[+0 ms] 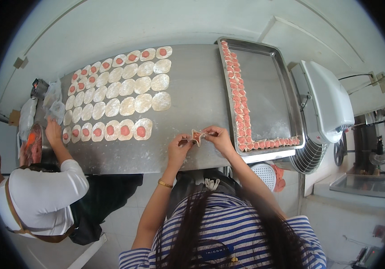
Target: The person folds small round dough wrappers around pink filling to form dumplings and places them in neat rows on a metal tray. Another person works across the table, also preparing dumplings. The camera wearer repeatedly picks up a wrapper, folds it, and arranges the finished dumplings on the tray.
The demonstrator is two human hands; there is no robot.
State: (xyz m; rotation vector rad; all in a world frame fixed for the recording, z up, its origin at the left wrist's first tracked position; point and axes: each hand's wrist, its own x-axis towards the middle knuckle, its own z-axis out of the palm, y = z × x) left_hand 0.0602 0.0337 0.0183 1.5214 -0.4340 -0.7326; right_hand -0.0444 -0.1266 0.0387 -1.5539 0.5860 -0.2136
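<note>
Over the front edge of the steel table, my left hand (180, 148) and my right hand (220, 141) pinch opposite sides of a small dumpling (197, 137). Its pale wrapper is gathered upward around pink filling, with the top still showing the filling. To the right of my hands is a large metal tray (286, 85). Finished-looking open dumplings (241, 103) stand packed along its left side and front edge. Left of my hands lie rows of round wrappers (161, 101), several of them topped with a lump of pink filling (141, 131).
The steel table (197, 85) is dusted with flour. At the left, a co-worker (40, 197) in white reaches toward a bowl of pink filling (34, 143) and plastic bags (54, 101). A white mixer-like machine (329, 101) with a wire guard stands right of the tray.
</note>
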